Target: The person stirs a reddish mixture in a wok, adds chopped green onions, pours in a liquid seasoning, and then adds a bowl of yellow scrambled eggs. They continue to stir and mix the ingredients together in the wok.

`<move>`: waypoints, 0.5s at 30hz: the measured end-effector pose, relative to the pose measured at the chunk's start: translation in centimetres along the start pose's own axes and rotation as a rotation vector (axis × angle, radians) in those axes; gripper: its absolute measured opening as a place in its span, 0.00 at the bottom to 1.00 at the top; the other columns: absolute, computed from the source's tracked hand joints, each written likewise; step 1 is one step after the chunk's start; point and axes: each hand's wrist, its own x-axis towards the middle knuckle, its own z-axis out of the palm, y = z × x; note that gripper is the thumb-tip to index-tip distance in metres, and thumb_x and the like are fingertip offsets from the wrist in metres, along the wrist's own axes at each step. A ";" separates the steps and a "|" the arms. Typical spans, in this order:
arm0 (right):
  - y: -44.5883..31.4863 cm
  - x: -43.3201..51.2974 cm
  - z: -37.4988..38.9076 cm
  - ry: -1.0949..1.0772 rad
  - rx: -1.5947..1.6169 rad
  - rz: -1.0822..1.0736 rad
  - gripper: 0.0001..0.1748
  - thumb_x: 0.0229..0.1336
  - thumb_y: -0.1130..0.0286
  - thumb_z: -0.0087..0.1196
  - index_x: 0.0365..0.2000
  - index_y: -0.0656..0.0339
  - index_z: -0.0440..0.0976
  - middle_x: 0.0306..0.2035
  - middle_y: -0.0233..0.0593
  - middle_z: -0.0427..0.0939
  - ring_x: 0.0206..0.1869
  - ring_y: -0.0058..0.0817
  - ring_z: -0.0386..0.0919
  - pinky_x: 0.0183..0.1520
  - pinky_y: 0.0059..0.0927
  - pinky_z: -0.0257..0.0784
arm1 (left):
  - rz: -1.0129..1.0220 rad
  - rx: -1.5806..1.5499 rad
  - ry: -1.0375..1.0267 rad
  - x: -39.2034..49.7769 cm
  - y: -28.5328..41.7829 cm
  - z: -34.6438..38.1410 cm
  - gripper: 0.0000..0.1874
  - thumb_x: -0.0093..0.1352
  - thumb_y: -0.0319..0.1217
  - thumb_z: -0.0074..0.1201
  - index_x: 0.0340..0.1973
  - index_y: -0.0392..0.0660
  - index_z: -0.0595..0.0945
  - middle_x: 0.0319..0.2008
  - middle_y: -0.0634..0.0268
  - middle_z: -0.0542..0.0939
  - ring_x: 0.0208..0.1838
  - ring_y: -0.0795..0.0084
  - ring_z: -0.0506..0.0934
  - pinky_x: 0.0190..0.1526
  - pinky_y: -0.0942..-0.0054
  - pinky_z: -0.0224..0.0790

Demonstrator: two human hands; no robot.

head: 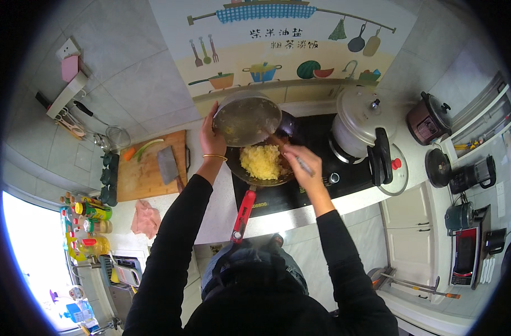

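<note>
Tilted over the back of the frying pan (255, 181), a metal bowl (248, 122) shows its inside, with bits of food stuck to it. My left hand (212, 136) grips the bowl by its left rim. A heap of yellow food, perhaps rice with egg (262, 163), fills the middle of the pan, with darker food behind it. My right hand (304, 166) holds a wooden-ended utensil (275, 139) whose tip reaches to the bowl's lower edge. The pan's red handle (243, 216) points toward me over the counter's front edge.
A pressure cooker (356, 122) stands on the right burner of the black stove (306, 197), a glass lid (400, 172) beside it. On the left, a cutting board (144, 180) bears a cleaver (167, 164), a carrot piece (129, 153) and a green stalk (150, 147). A pink cloth (145, 219) lies nearby.
</note>
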 end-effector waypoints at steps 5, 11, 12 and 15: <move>1.2 2.1 -2.5 0.050 -0.010 0.027 0.08 0.54 0.78 0.58 0.37 0.67 0.79 0.36 0.46 0.82 0.38 0.35 0.82 0.43 0.27 0.75 | 0.025 -0.075 -0.020 -0.2 -0.8 -0.5 0.40 0.56 0.07 0.33 0.63 0.48 0.71 0.55 0.56 0.76 0.60 0.63 0.73 0.62 0.74 0.59; 1.3 -3.2 3.2 0.129 0.359 0.605 0.14 0.64 0.71 0.53 0.44 0.73 0.76 0.39 0.45 0.82 0.39 0.26 0.81 0.45 0.22 0.75 | -0.192 -0.389 0.169 -0.6 -2.6 1.0 0.37 0.59 0.07 0.34 0.62 0.48 0.72 0.54 0.58 0.77 0.58 0.69 0.73 0.59 0.73 0.64; 1.1 -3.7 3.9 0.112 0.428 0.541 0.16 0.65 0.71 0.52 0.46 0.75 0.74 0.40 0.49 0.81 0.40 0.27 0.81 0.46 0.23 0.76 | -0.314 -0.474 0.216 -0.9 -2.9 1.4 0.36 0.60 0.07 0.34 0.61 0.48 0.72 0.54 0.59 0.77 0.57 0.68 0.73 0.58 0.71 0.66; -0.6 -3.3 5.2 0.250 0.411 0.505 0.16 0.65 0.69 0.52 0.46 0.73 0.75 0.40 0.45 0.81 0.38 0.25 0.80 0.46 0.22 0.75 | -0.536 -0.927 0.169 -2.2 -3.2 2.1 0.30 0.62 0.08 0.35 0.56 0.46 0.72 0.52 0.59 0.76 0.55 0.63 0.75 0.53 0.64 0.73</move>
